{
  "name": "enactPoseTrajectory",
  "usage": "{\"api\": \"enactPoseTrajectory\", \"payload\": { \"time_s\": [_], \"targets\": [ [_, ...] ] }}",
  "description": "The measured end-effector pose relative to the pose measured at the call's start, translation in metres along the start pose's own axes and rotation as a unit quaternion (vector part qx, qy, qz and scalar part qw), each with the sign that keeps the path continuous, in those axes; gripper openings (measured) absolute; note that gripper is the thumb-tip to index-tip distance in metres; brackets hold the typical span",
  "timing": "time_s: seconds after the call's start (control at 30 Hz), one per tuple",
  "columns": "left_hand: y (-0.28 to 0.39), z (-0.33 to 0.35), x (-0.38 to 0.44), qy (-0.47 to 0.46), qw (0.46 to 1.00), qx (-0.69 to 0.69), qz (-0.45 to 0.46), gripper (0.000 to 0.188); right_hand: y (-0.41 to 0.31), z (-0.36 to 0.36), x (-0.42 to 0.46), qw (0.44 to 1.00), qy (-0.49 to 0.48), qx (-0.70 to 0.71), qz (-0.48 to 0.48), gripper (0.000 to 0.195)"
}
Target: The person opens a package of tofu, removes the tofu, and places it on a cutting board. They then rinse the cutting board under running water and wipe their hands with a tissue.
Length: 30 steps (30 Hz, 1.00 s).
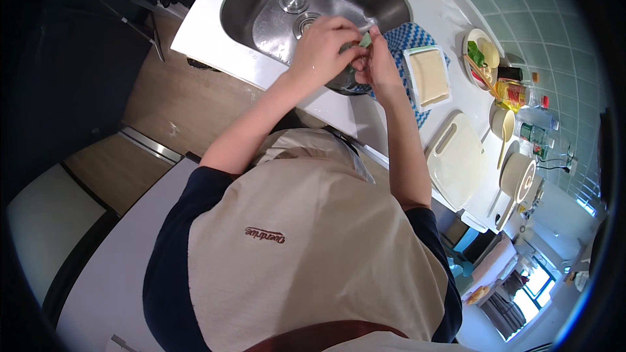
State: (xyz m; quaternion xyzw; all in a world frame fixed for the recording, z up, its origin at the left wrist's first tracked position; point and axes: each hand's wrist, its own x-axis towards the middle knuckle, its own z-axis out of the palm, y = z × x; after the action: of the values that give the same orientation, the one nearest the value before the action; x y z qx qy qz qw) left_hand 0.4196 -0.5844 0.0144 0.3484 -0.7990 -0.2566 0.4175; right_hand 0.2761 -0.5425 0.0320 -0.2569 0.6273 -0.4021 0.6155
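Note:
My left hand (326, 51) and my right hand (377, 66) come together over the front edge of the sink. Between their fingertips is a small pale-green piece (366, 40), perhaps vegetable; my right thumb presses along it, and my left fingers curl against its near side. Beneath the hands sits a dark or see-through bowl (344, 84), mostly hidden by them. To the right of my right hand, a block of tofu (429, 77) lies in a white plastic tray (446, 95) on a blue-and-white patterned cloth (411, 34).
The steel sink (274, 24) has wet walls and two drains. Rightward stand a white cutting board (457, 161), a plate of vegetables (468, 39) with chopsticks, a small pot with a spoon (503, 122), a lidded saucepan (518, 176) and several bottles (511, 95) along the tiled wall.

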Motion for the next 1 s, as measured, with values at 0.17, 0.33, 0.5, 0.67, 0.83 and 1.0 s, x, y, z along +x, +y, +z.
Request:
{"api": "enactPoseTrajectory", "payload": {
  "time_s": [0.17,0.33,0.5,0.67,0.83,1.0],
  "targets": [
    [-0.031,-0.029,0.018,-0.019,0.998,-0.042,-0.046,0.015,-0.006,0.020,0.011,0.997,-0.005,-0.035,-0.063,0.035],
    [-0.063,-0.035,0.039,-0.137,0.988,0.032,-0.067,0.020,0.014,0.017,0.001,0.984,0.064,-0.118,-0.118,0.030],
    [-0.073,0.004,0.053,-0.541,0.816,0.204,-0.013,0.036,0.023,0.005,-0.024,0.901,0.141,-0.285,-0.295,0.032],
    [-0.044,0.043,0.075,-0.605,0.759,0.237,0.030,0.035,0.004,-0.022,-0.065,0.862,0.262,-0.277,-0.334,0.035],
    [-0.030,0.076,0.082,-0.406,0.911,0.064,-0.012,0.029,0.031,-0.101,-0.086,0.741,0.382,-0.428,-0.347,0.085],
    [-0.019,0.097,0.086,-0.356,0.910,-0.171,-0.125,0.029,0.053,-0.141,-0.071,0.757,0.367,-0.427,-0.331,0.132]
  ]
}}
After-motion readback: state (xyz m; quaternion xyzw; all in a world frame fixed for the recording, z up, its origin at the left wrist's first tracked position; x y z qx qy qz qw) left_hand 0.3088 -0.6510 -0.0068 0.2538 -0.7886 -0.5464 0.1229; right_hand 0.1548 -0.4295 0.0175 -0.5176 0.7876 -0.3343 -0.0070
